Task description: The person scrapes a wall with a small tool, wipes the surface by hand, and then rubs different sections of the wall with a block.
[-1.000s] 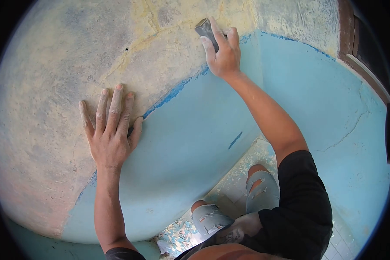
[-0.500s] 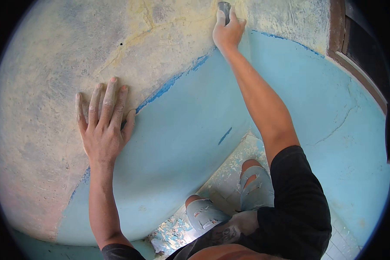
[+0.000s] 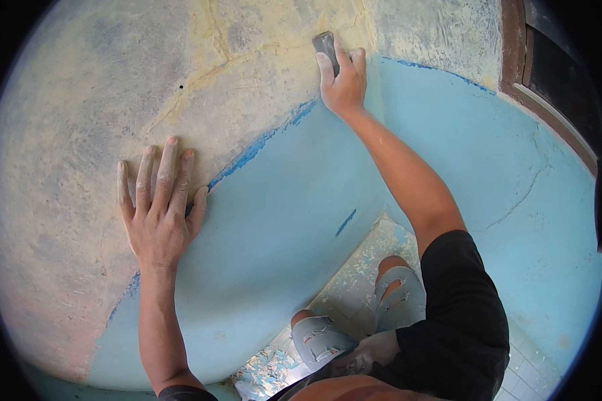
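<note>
My left hand [image 3: 159, 214] lies flat with fingers spread on the bare plaster wall [image 3: 67, 167], its thumb by the blue paint edge. It holds nothing. Higher up and to the right, near the wall's corner, my right hand [image 3: 344, 80] grips a dark grey block [image 3: 326, 52] and presses it to the patched plaster, just above the light blue painted part [image 3: 267, 220]. The fingers wrap round the block's right side, the thumb is on its left. Pale dust coats the fingers of both hands.
A brown window or door frame [image 3: 514, 47] stands at the upper right. The right-hand blue wall has a thin crack [image 3: 522, 197]. Paint flakes [image 3: 267, 366] lie on the floor at the wall's foot, near my knees in torn jeans [image 3: 320, 339].
My right hand has moved down and slightly left with the block, which now shows more fully. The view has shifted a little, so the wall and my left hand appear lower.
</note>
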Available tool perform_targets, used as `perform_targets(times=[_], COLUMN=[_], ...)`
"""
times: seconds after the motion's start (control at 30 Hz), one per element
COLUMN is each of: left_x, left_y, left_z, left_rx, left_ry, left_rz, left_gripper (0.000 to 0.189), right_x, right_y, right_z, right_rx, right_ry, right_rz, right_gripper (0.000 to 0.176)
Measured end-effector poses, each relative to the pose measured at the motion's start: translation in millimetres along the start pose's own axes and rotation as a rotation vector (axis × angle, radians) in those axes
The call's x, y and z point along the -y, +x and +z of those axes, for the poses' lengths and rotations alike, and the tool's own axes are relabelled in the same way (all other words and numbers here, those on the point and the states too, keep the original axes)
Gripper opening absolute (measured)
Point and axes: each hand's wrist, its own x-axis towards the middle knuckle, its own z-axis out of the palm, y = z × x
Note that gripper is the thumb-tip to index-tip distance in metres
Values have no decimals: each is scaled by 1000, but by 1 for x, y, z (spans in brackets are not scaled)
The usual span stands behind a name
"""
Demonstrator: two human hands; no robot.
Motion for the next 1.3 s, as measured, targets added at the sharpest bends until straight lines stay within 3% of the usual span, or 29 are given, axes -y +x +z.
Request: perform_targets(times=[0.1,0.2,0.23,0.33,0.47,0.5,0.53,0.6,0.63,0.73,0.8,0.83,0.87,0.93,0.97,1.07,1.13,1.2,1.27,1.3], left_x=[-2,-2,-2,1,-1,-3,-4,-2,-1,-2,-3,-2,-1,-2,-3,-2,1,-2,-4,-4], left_y=[3,3,3,0,-2,3,2,1,3,6,3,6,3,3,4,7,2,3,4,7], left_z=[-6,-5,-4,-1,-7,-6,-5,-2,-1,-2,-9,-7,-5,-3,-2,-2,-6,-5,-5,-4], left_rx=[22,18,5,1,33,12,6,-9,-17,-2,35,17,5,-13,-18,-1,39,71,80,96], left_ry=[15,20,24,12,8,23,21,-7,4,5,17,15,2,-6,-1,4,1,6,9,18], left_rz=[-13,-10,-14,3,3,-10,-16,-15,-21,-19,-13,-9,-8,-8,-16,-12,-9,-35,-59,-75], left_gripper=[55,55,55,55,54,54,54,53,53,53,54,54,55,55,56,59,60,58,58,59], right_x=[-44,3,24,4,-53,-26,2,43,35,-13,-28,-19,6,43,35,-11,-36,1,37,31], right_y=[60,32,8,12,67,57,30,-5,5,55,76,66,41,-4,5,57,80,46,1,12], right_z=[11,15,11,3,18,14,6,-2,-2,-3,-2,8,7,4,2,-3,4,14,9,6], right_rx=[-297,-246,-132,-88,-330,-275,-277,12,6,-27,-258,-251,-257,-30,-30,-43,-230,-282,-118,-133], right_ry=[-23,47,39,-11,-94,-22,-23,30,39,-18,47,50,43,-10,-11,35,211,38,-29,-30], right_rz=[157,205,126,-17,216,332,324,25,16,68,402,408,402,38,34,166,463,410,5,-9], right_gripper=[62,62,62,63,63,63,63,63,63,63,64,64,64,64,64,64,62,62,61,61])
